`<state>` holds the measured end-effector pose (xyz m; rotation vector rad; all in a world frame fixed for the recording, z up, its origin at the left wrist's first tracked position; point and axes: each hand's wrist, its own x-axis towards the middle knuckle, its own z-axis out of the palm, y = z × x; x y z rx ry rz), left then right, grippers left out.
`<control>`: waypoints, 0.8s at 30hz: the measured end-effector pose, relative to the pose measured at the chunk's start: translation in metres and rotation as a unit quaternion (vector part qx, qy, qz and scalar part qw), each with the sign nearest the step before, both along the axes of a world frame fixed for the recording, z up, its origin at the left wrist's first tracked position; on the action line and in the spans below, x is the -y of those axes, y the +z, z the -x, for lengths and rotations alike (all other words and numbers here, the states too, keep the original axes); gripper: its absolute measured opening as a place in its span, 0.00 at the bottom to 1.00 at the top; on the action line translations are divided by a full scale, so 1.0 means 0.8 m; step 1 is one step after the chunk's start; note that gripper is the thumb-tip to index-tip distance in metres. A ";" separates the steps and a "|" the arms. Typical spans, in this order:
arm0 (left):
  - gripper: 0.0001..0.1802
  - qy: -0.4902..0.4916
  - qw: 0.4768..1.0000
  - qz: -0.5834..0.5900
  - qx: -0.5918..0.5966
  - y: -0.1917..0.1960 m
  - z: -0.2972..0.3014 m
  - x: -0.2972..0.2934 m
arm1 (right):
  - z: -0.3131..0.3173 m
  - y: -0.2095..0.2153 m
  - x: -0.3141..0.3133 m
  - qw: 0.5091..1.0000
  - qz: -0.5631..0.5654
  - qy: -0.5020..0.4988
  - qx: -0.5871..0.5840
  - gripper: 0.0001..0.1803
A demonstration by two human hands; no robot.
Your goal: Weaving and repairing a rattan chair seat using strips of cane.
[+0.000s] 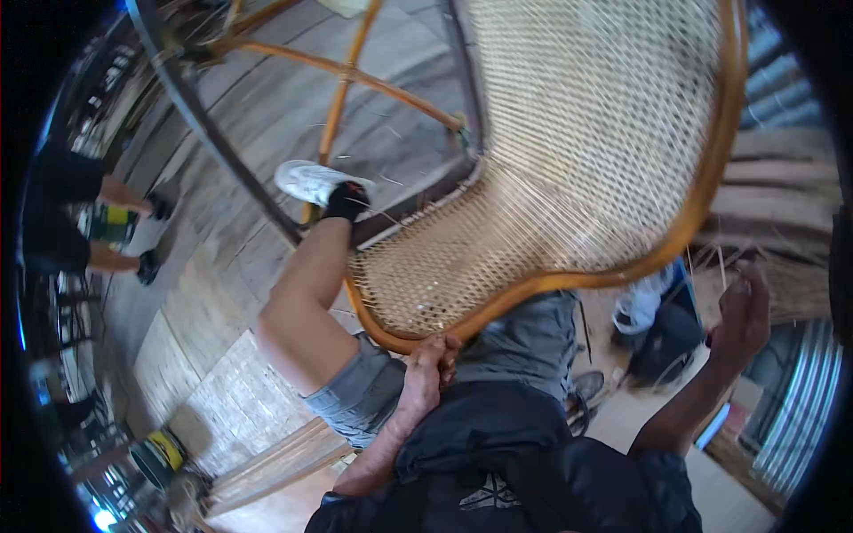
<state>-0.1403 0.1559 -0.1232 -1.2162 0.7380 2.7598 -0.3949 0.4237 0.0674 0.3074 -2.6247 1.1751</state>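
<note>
Possibly a slip ahead: the woven cane chair (604, 115) lies just beyond the left hand (425, 373), whose bunched fingers meet its rim, any pinched strand too small to tell

Uneven pulling could crack cane; the right hand (743, 320) is apart, blurred, its grip unclear; plywood flooring (209, 391) spreads left of the left fingers, corrugated metal (804, 409) below the right ones

A cane chair (569, 115) stands tipped over, its pale, openwork woven panel (613, 98) running from the upper right to the centre of the view. A glossy orange-brown rim (689, 222) curves along the panel's right and lower edges; dark bars (211, 131) and crossed brown rods (391, 85) fill the upper left.
</note>
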 end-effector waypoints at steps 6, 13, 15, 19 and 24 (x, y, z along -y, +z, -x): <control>0.12 -0.232 0.945 0.227 -0.039 -0.016 -0.005 -0.024 | 0.000 0.013 0.015 0.967 -0.164 0.122 -0.151 0.11; 0.13 -0.311 0.874 0.365 -0.080 -0.002 0.022 -0.029 | 0.009 -0.023 0.007 0.961 -0.182 0.155 0.137 0.09; 0.12 -0.300 0.881 0.349 -0.108 0.020 0.061 -0.029 | 0.012 -0.041 0.007 0.958 -0.206 0.171 0.101 0.08; 0.11 -0.271 0.899 0.294 -0.180 0.029 0.152 -0.040 | 0.031 -0.048 0.011 0.935 -0.297 0.189 0.049 0.08; 0.12 -0.295 0.866 0.355 -0.191 0.011 0.234 -0.079 | 0.043 -0.046 0.053 0.892 -0.387 0.234 0.015 0.09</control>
